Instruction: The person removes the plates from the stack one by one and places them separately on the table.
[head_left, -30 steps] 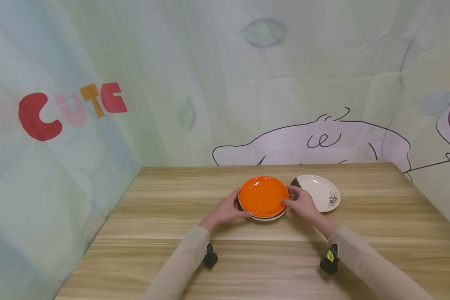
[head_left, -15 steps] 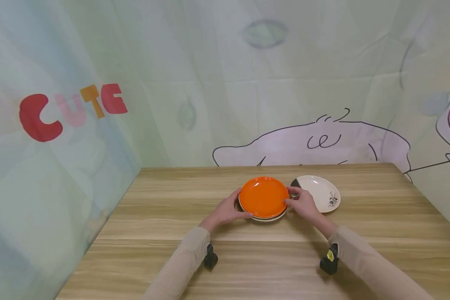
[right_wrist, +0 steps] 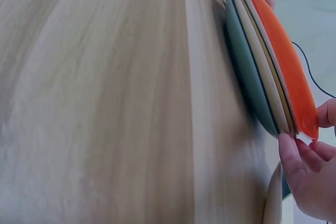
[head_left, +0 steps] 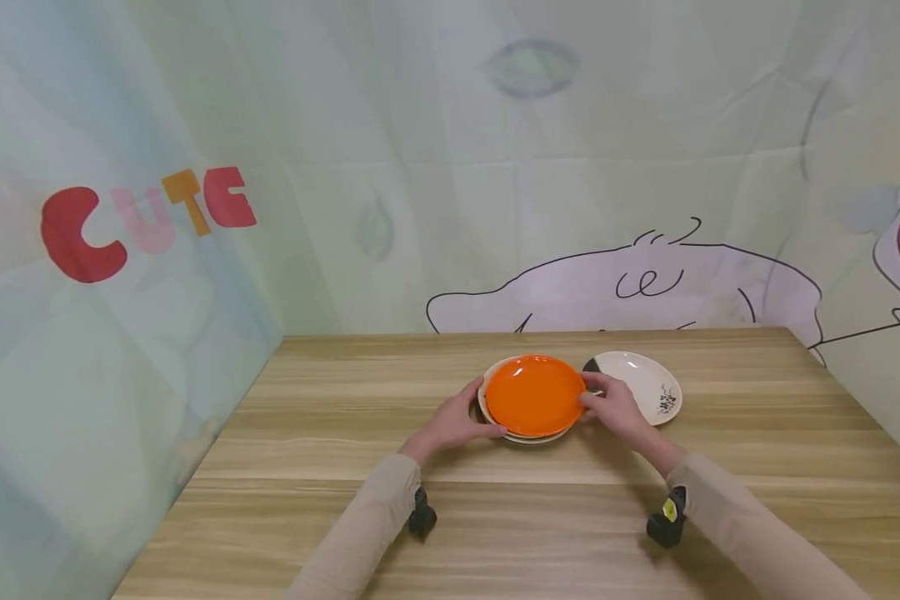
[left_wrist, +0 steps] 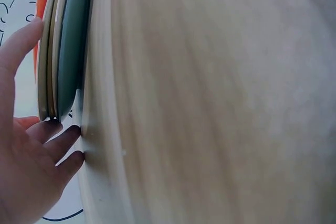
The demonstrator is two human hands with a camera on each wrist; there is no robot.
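Note:
On top of a stack of plates [left_wrist: 73, 43] lies an orange plate [head_left: 536, 396], offset to the right so the pale rim below shows at its left. My right hand [head_left: 615, 410] pinches the orange plate's right edge between thumb and fingers; one finger touches the stack beneath in the right wrist view. At the stack's left side, my left hand [head_left: 453, 419] holds the rims, thumb at the front and fingers behind. Several rims show edge-on in the wrist views, the lowest plate teal underneath. The stack hides the lower plates' faces in the head view.
A white plate [head_left: 645, 385] with a dark patch and a floral print lies on the table just right of the stack, partly behind my right hand. The wooden table [head_left: 330, 400] ends at a printed curtain [head_left: 390, 167] behind and to the left.
The orange plate has slid slightly right on the stack, uncovering the pale rim at its left. My right hand has moved right with it; my left hand has stayed in place.

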